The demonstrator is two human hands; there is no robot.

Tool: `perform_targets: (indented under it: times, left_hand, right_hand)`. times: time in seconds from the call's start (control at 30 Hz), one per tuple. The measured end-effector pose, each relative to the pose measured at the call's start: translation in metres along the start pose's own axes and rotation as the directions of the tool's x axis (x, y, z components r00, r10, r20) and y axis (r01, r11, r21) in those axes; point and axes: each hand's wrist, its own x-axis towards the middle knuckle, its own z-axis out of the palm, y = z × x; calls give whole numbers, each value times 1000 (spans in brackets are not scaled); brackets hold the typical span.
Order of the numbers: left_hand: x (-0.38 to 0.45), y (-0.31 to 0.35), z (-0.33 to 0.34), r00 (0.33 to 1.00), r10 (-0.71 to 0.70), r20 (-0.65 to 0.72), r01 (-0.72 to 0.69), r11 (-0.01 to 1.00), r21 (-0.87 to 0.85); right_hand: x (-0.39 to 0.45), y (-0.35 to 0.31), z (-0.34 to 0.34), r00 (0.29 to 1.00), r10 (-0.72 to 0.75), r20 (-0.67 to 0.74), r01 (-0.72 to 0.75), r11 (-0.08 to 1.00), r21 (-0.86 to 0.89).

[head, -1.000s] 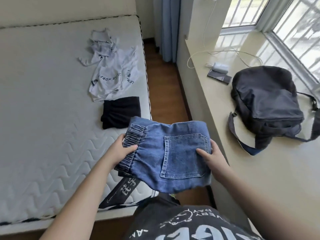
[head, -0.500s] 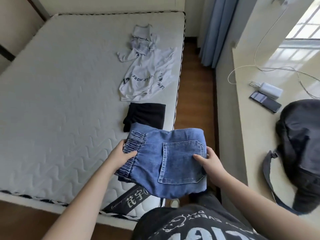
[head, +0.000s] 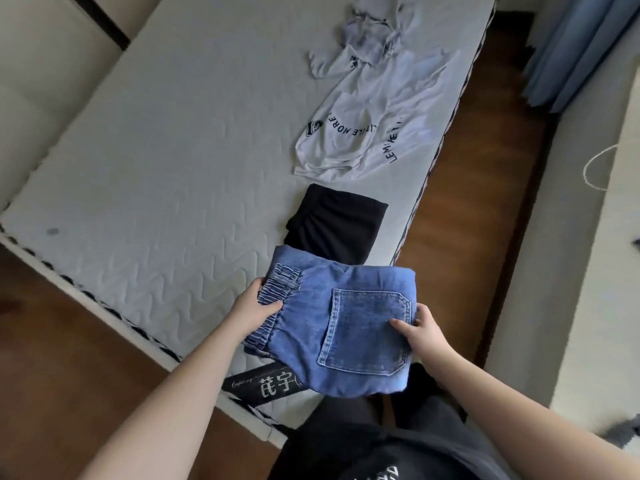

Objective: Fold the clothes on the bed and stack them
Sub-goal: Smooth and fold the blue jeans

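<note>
A person is holding folded blue jeans (head: 349, 327) above the near corner of the mattress (head: 156, 174), the left hand (head: 254, 306) gripping the elastic waistband, the right hand (head: 420, 332) pinching the pocket edge; most fingers of both hands are hiding beneath the denim. The jeans are covering the near edge of a folded black garment (head: 337, 225). Beyond it, a crumpled white printed shirt (head: 374, 123) is lying unfolded, its lettering only partly legible.
</note>
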Motion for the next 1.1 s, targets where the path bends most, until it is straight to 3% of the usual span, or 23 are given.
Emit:
perform_targets:
  times: [0.27,0.4,0.6,0.77,0.93,1.1]
  left_hand:
    - [68,-63,10,997,-78,15,76,994,72]
    - [109,-96,6,995,-92,30,89,992,94]
    - [168,-126,5,997,-60,53,58,997,46]
    - [203,-146,18,998,-44,48,45,999,-2]
    - [227,-167,34,992,-89,92,83,994,65]
    - [237,-171,40,997,16,77,-28,987,156]
  right_hand:
    - [61,28,50,996,88,31,-86,994,-65]
    - [92,54,89,987,147,64,-148,989,10]
    - [132,69,132,988,152,4,-152,987,47]
    - [147,87,145,982,126,-144,-141,984,-104]
    - [161,96,148,966,190,-175,-229,944,-236]
    - [169,88,143,969,122,-215,-192,918,-346]
